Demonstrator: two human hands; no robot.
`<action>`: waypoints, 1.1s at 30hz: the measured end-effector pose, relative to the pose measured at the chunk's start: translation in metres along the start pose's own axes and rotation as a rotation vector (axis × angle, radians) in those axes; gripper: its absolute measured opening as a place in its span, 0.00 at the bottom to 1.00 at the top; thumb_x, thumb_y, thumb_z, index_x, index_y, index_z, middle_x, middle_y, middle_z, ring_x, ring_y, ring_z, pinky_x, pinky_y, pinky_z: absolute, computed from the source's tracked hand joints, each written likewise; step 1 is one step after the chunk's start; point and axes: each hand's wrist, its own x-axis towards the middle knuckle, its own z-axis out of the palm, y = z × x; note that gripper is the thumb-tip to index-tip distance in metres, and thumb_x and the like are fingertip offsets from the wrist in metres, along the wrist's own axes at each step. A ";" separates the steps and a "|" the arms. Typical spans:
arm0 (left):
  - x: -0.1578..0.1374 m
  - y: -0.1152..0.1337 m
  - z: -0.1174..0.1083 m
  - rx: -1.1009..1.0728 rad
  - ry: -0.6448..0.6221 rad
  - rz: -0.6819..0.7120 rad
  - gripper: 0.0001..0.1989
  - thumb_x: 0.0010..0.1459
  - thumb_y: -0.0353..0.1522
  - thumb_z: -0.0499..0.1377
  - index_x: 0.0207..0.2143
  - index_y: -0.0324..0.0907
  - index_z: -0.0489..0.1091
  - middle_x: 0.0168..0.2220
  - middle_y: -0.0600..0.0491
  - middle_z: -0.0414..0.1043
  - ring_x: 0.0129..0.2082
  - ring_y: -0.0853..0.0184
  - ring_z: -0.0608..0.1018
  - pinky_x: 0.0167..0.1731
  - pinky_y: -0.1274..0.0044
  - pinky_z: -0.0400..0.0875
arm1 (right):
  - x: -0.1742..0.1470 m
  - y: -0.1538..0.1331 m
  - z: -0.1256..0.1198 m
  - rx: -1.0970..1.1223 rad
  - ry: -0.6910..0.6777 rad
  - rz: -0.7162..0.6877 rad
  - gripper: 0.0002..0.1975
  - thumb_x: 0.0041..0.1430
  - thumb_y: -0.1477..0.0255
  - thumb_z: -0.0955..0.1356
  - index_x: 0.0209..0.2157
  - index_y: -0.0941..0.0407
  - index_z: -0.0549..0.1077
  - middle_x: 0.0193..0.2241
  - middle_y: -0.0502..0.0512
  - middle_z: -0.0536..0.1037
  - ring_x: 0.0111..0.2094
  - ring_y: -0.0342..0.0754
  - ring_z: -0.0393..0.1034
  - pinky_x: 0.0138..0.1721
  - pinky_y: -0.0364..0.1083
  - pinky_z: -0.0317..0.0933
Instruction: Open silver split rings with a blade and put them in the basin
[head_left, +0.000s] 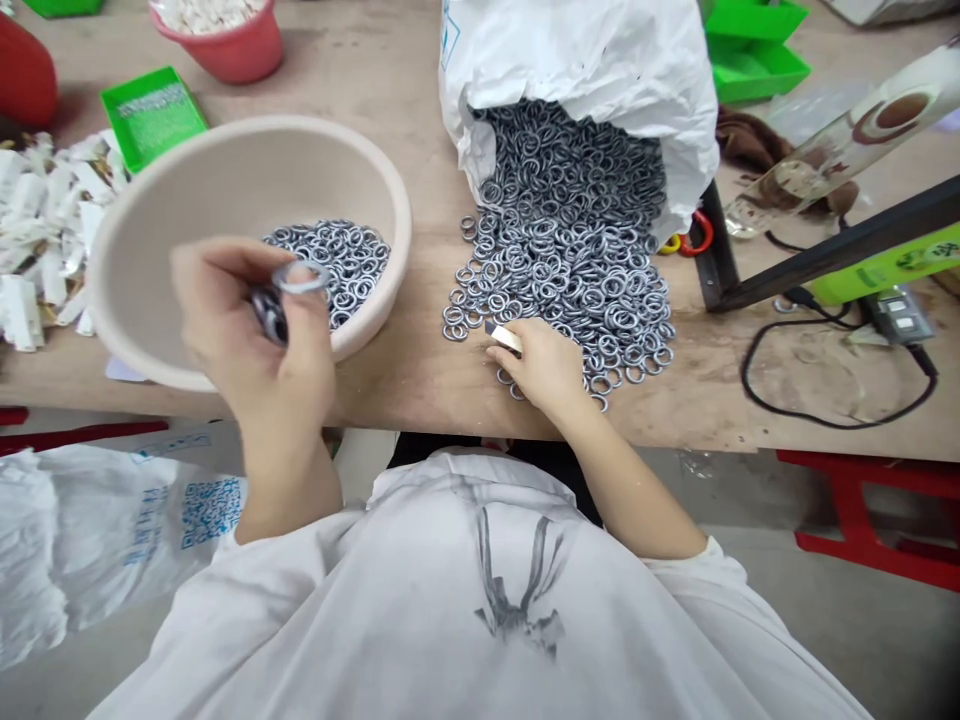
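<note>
Scuffed wood-tone workbench [427, 385]. Left hand [259, 330] pinches one shiny grey ring [301, 287], dark rings in palm, over beige bowl [150, 235], part-filled with rings. Right hand [547, 368] grips small dark-tipped tool [504, 337] at ring pile [592, 285], spilling from white sack [585, 50]. Black frame [718, 260] blocks right side; green tray [161, 145] behind bowl.

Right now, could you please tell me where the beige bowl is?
In the head view, the beige bowl sits left on the table, partly behind the left hand.

Both hands are curled, the left hand [238, 345] raised, the right hand [549, 368] lower, its forearm [637, 485] slanting inward.
</note>
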 end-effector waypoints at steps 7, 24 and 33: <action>0.037 -0.023 -0.017 1.062 -0.474 -0.033 0.28 0.58 0.49 0.62 0.54 0.42 0.71 0.44 0.43 0.78 0.50 0.43 0.76 0.42 0.60 0.65 | 0.014 -0.009 0.005 -0.236 -0.122 0.055 0.16 0.70 0.66 0.60 0.46 0.58 0.75 0.44 0.65 0.80 0.40 0.56 0.76 0.32 0.47 0.56; -0.040 -0.021 0.053 0.226 -0.879 0.242 0.12 0.68 0.39 0.51 0.39 0.42 0.71 0.37 0.50 0.75 0.39 0.64 0.75 0.40 0.73 0.67 | -0.014 0.003 -0.018 1.286 -0.249 0.032 0.20 0.56 0.51 0.70 0.30 0.54 0.67 0.20 0.43 0.60 0.19 0.39 0.51 0.19 0.41 0.47; -0.083 -0.039 0.094 -0.374 -0.838 -0.281 0.23 0.65 0.50 0.52 0.29 0.41 0.66 0.26 0.54 0.68 0.27 0.70 0.69 0.29 0.77 0.63 | -0.034 -0.005 -0.008 1.349 0.017 0.092 0.22 0.55 0.49 0.71 0.30 0.54 0.68 0.22 0.45 0.65 0.21 0.39 0.55 0.21 0.41 0.52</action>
